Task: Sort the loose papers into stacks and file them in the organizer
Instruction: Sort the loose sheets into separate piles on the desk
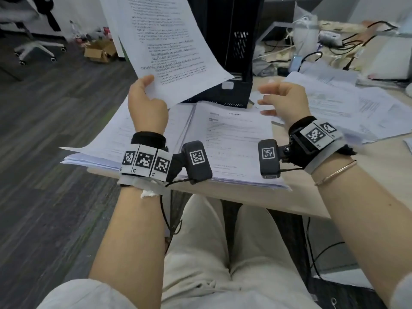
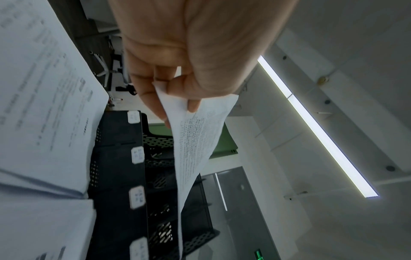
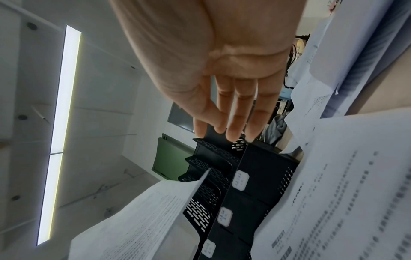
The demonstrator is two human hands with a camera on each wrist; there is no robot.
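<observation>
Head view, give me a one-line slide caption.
Left hand lifts a printed sheet before the black organizer; right hand hovers open.

Left hand raised above the near-left part of the thick white paper stack on the desk. Thumb on top and fingers beneath pinch the lower corner of a printed white sheet; the sheet stands up and away from the hand, above the stack. Left forearm bare, reaching forward; wrist wrapped in a black strap with black-and-white marker tags and a small camera unit.

Right hand held in the air above the far-right part of the same stack, touching nothing. Fingers relaxed, slightly bent, close together; thumb apart. Right forearm bare, thin bracelet behind the same kind of strap.
</observation>
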